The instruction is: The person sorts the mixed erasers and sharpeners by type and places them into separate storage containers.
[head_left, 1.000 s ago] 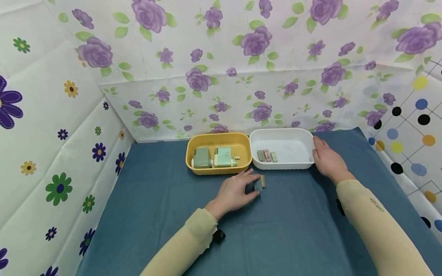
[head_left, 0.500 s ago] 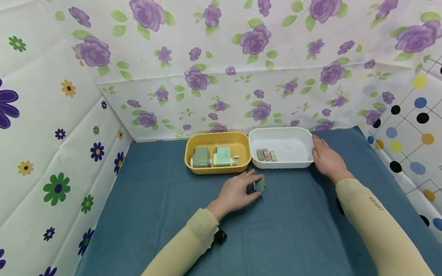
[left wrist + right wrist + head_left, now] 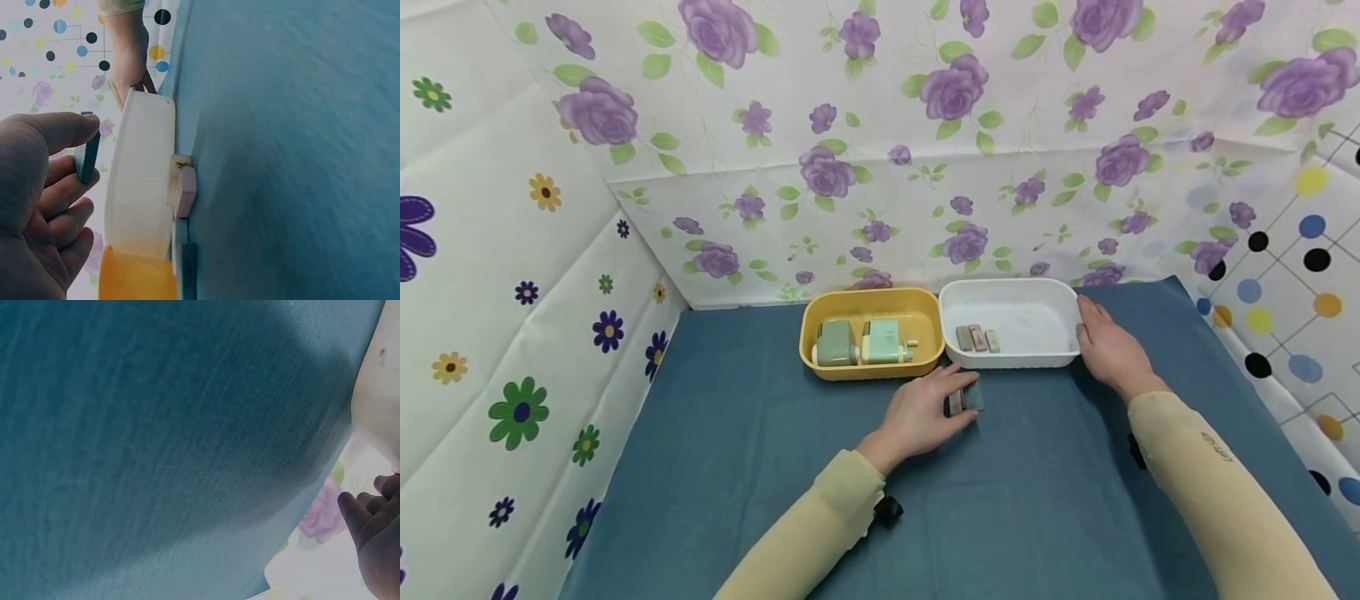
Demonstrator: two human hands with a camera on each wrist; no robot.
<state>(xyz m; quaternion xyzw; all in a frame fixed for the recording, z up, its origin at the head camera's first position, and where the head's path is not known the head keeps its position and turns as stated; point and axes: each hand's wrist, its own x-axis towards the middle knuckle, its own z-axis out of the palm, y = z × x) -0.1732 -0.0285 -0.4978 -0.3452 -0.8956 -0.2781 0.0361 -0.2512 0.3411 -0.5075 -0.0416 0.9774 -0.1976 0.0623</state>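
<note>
Between thumb and fingers my left hand (image 3: pixel 921 412) pinches a small dark teal rectangular block (image 3: pixel 87 156), like an eraser, just in front of the trays. Past it on the blue cloth, a beige block (image 3: pixel 175 164) and a pink block (image 3: pixel 186 192) lie beside the white tray (image 3: pixel 140 162), with a teal block (image 3: pixel 189 272) nearer the yellow tray. My hand partly hides these in the head view. My right hand (image 3: pixel 1108 346) rests against the white tray's right end, fingers extended along its wall.
Inside the white tray stand a grey-green block (image 3: pixel 964 338), a pink block (image 3: pixel 978 337) and a pale green block (image 3: pixel 992 341). The yellow tray (image 3: pixel 917 304) adjoins it, holding two green crank-sharpener-like devices (image 3: pixel 835 343). Floral cloth (image 3: pixel 887 200) hangs behind.
My left hand has shifted slightly right with the teal block. The beige block that showed beside it is now hidden in the head view, and a pinkish one shows. The right hand stays put.
</note>
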